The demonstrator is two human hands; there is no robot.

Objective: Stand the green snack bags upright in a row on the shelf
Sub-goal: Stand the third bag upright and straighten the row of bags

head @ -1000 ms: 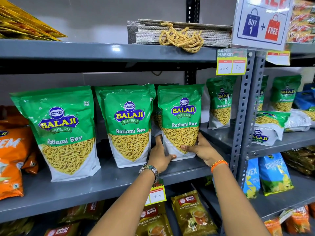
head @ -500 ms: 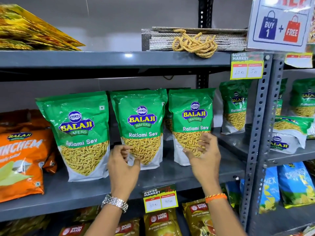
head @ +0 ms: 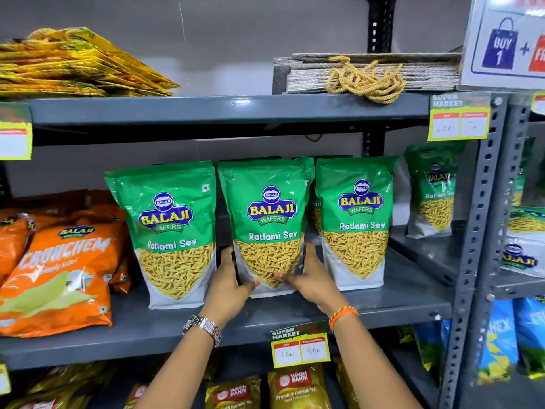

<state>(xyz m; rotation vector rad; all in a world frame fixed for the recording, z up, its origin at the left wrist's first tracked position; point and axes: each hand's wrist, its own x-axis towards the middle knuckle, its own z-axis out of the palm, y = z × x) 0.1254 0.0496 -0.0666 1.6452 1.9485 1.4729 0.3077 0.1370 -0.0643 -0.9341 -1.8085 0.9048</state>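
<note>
At the middle bag: both hands are closing on the middle green bag [head: 267,222], which is standing on the grey shelf [head: 392,302].
Left hand: the left hand [head: 228,286] is pressing against the bag's lower left edge, fingers curled round it, thumb lying across the front near the base.
Right hand: the right hand [head: 311,278] is gripping the lower right edge the same way, thumb on the clear window.
Neighbours: the left green bag [head: 171,231] is standing just left of the middle bag, a narrow gap between them; the right green bag [head: 355,219] is standing just right of it, close to touching at the top. Another green pouch is peeking out behind the middle bag (mostly hidden).
Handling: the pouch is looking light and soft, glossy film that may be slipping under the fingers, with brittle sev inside, so squeezing hard is probably risking crushed contents.
Where to hold: low on both side seams, near the flat gusset, seems best, since steering from the base is likely keeping it upright.
Row: three fronts are facing out already; the middle one seems to be getting squared.
</note>
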